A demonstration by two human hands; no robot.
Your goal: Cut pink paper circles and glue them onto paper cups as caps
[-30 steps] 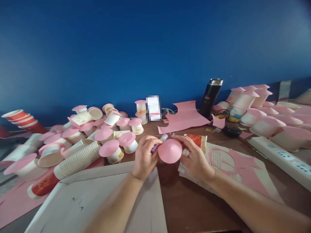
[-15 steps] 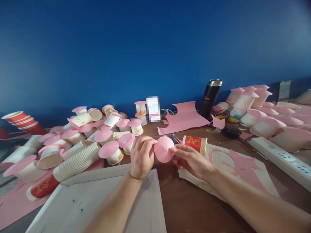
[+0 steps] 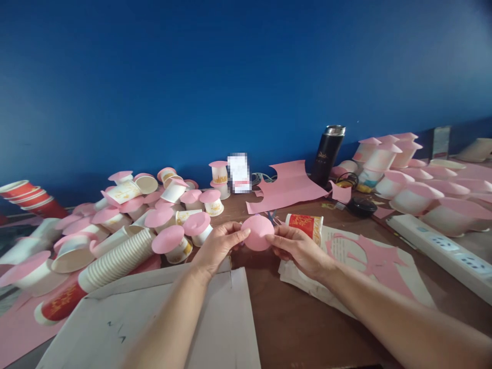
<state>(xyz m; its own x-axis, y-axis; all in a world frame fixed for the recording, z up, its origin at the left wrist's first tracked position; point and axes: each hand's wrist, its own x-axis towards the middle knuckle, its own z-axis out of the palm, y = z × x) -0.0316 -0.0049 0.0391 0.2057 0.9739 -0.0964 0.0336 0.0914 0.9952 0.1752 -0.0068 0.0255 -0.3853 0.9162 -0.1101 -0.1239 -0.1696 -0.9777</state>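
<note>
Between my hands is a round pink paper disc (image 3: 257,232), raised above the brown table and facing me. My left hand (image 3: 220,247) pinches its left edge, thumb in front. The right edge is gripped by my right hand (image 3: 298,247), also with the thumb in front; the fingers behind the disc are partly hidden. Just beyond my right hand a red paper cup (image 3: 306,225) with gold print lies on its side. Part of a dark tool, perhaps scissors (image 3: 271,217), shows behind the disc.
Paper cups with pink discs (image 3: 168,240) crowd the left; more cups (image 3: 417,197) fill the right. A long cup stack (image 3: 115,261) lies beside a white board (image 3: 154,318). Cut pink paper (image 3: 288,187), a black flask (image 3: 328,156) and a power strip (image 3: 442,251) are also there.
My left hand has turned from curled fingers beside the disc to a thumb-front pinch on its edge. The disc now looks flatter. The whole view has shifted slightly.
</note>
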